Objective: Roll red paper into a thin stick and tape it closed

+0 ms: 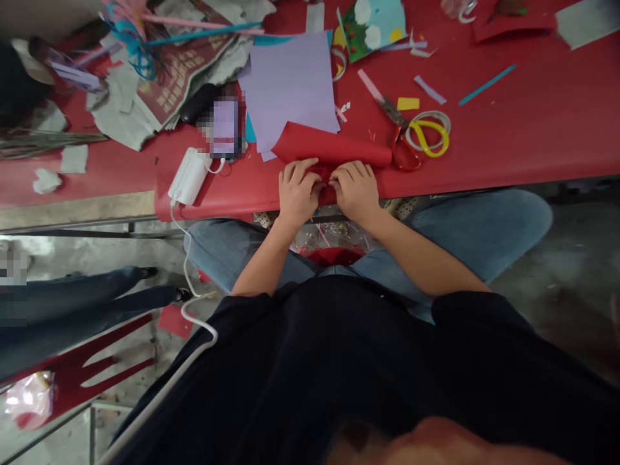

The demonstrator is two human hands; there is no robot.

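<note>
A red paper sheet [334, 147] lies curled at the near edge of the red table [533, 129]. My left hand [297, 192] and my right hand [357, 190] sit side by side on its near edge, fingers bent and pinching the paper between them. A lilac paper sheet [290, 84] lies just behind the red one. Scissors with red and yellow handles [411, 132] rest to the right of my right hand, not touched.
A white power bank [188, 175] with a cable hanging off the edge lies left of my hands, beside a phone [223, 126]. Paper scraps, coloured strips and torn newspaper [165, 71] cover the back left. Another person's legs [72, 300] are at the left.
</note>
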